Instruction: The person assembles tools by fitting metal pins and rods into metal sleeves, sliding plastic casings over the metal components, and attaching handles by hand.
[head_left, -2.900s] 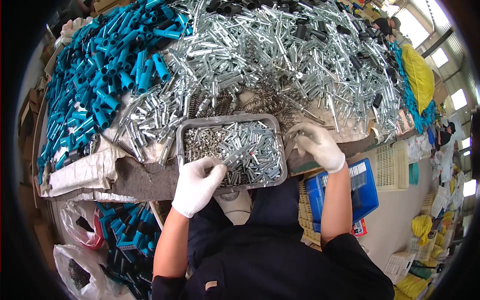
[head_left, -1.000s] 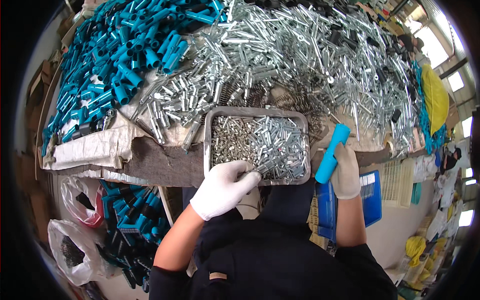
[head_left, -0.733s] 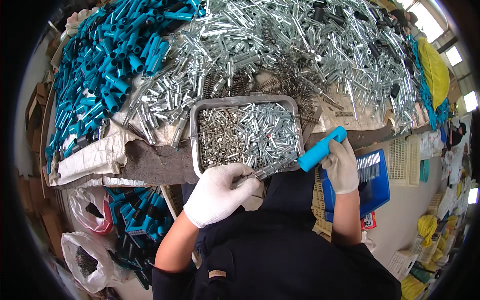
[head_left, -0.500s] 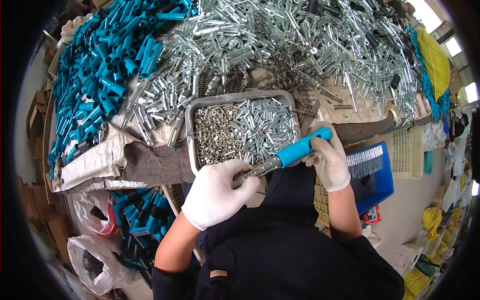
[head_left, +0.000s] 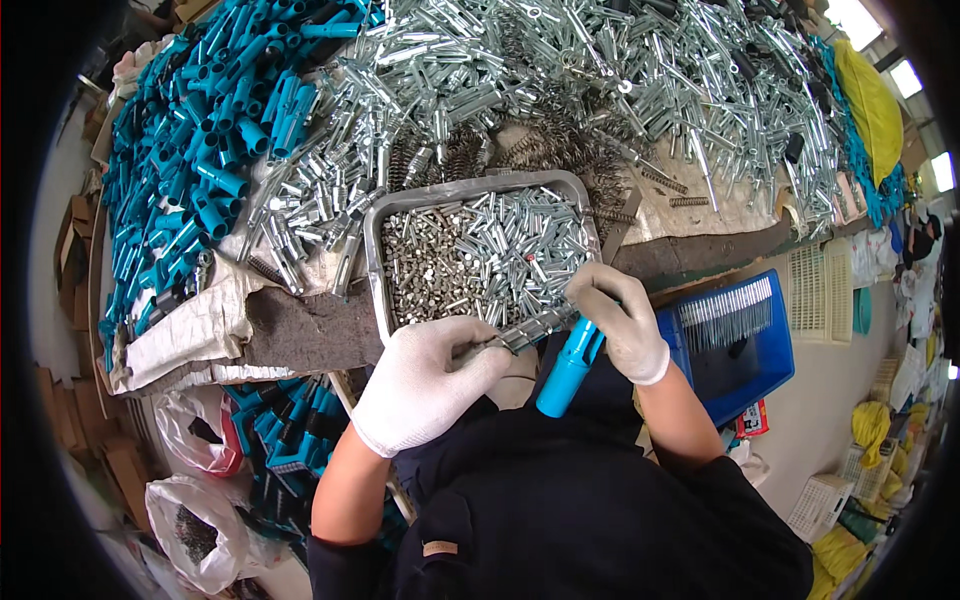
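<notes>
My left hand [head_left: 428, 382], in a white glove, is closed around a silver metal rod with a coil spring [head_left: 533, 330] on it. The rod's free end points right, toward my other hand. My gloved right hand [head_left: 627, 328] grips a turquoise plastic tube [head_left: 568, 378] by its upper end, and the tube slants down toward my body. The tube is off the rod's line; whether the two touch, I cannot tell. Just beyond both hands stands a grey tray [head_left: 376, 255] of small metal pins, brownish short ones at left and longer silver ones at right.
Turquoise tubes [head_left: 215, 120] are heaped at the far left, silver metal rods [head_left: 440, 75] across the back. Loose dark springs [head_left: 560, 145] lie behind the tray. Right of me is a blue bin [head_left: 765, 375] with metal rods; white bags [head_left: 195, 530] stand at lower left.
The turquoise tube has come off the rod's end and swung down toward my body in my right hand. More of the spring on the rod shows. My left hand stays nearly in place.
</notes>
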